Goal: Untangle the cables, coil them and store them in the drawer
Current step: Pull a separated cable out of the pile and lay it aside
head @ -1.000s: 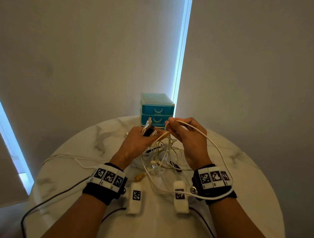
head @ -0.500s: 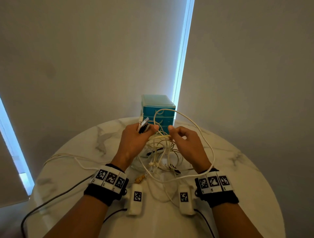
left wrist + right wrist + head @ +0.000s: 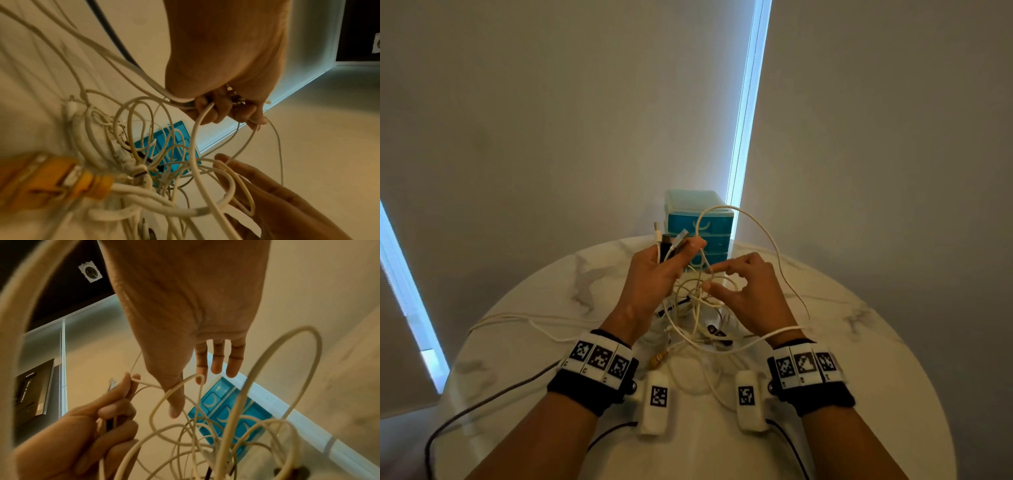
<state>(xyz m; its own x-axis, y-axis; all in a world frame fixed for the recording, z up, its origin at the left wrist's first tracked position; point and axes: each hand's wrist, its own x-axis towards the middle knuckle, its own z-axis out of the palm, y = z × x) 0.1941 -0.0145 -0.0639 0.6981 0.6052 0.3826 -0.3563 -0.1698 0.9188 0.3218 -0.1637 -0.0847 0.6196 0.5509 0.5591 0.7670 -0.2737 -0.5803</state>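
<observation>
From the head camera, the left hand (image 3: 654,270) is raised over the far half of the round marble table (image 3: 876,359), fingers curled round a bunch of plug ends (image 3: 667,240) that stick up toward the far edge, while the tangle of cables (image 3: 698,308) hangs below and toward the near edge, between both wrists. The right hand (image 3: 750,291) sits just beside that knot with thumb and forefinger spread and nothing clamped, so it is the nearer hand for picking the next strand; 1 long white loop (image 3: 774,246) arcs from the left grip over the right hand and back to the right wrist. The blue drawer unit (image 3: 700,222) stands at the far edge, beyond both hands, its drawers apparently closed. From the left wrist, the left hand (image 3: 226,104) clasps several cords that drop toward the knot (image 3: 144,162), with the right hand (image 3: 267,186) low beside it. From the right wrist, the right hand (image 3: 195,337) shows straight fingers (image 3: 218,360); a loop may rest on the thumb, though blur makes this unsure.
</observation>
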